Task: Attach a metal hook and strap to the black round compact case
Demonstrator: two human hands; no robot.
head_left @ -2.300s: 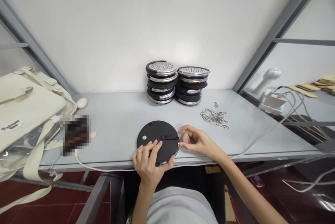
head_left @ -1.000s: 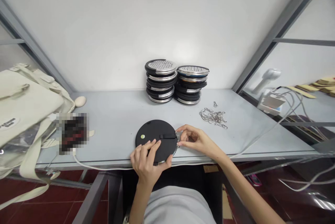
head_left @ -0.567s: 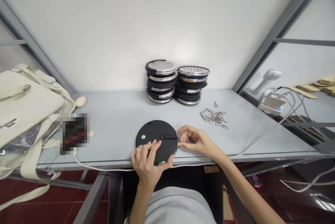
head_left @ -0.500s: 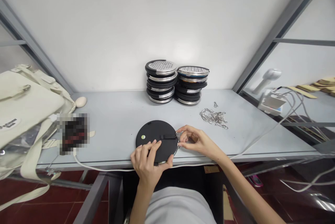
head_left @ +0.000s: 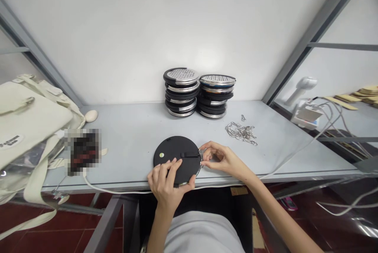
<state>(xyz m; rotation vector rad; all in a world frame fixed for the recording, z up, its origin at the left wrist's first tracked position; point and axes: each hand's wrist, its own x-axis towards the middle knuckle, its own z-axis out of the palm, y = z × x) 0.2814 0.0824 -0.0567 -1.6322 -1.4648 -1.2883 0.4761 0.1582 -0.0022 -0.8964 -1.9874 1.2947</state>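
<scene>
A round black disc [head_left: 173, 148] with a small light round sticker and a black strap [head_left: 189, 154] lies near the table's front edge. My left hand [head_left: 169, 178] grips its near side, fingers over the top and thumb along the rim. At the right rim, my right hand [head_left: 218, 158] pinches a small silver metal wire clip [head_left: 201, 153] by the strap's end. The fingertips partly hide the clip, so I cannot tell whether it is hooked on. More such silver clips [head_left: 242, 131] lie in a loose pile beyond my right hand.
Two stacks of round metal-and-black discs [head_left: 181, 97] stand against the wall. A cream bag [head_left: 32, 115], a white egg-shaped object [head_left: 91, 116] and a blurred-out dark item [head_left: 84, 151] are at left. A white cable [head_left: 283, 164] crosses the right side.
</scene>
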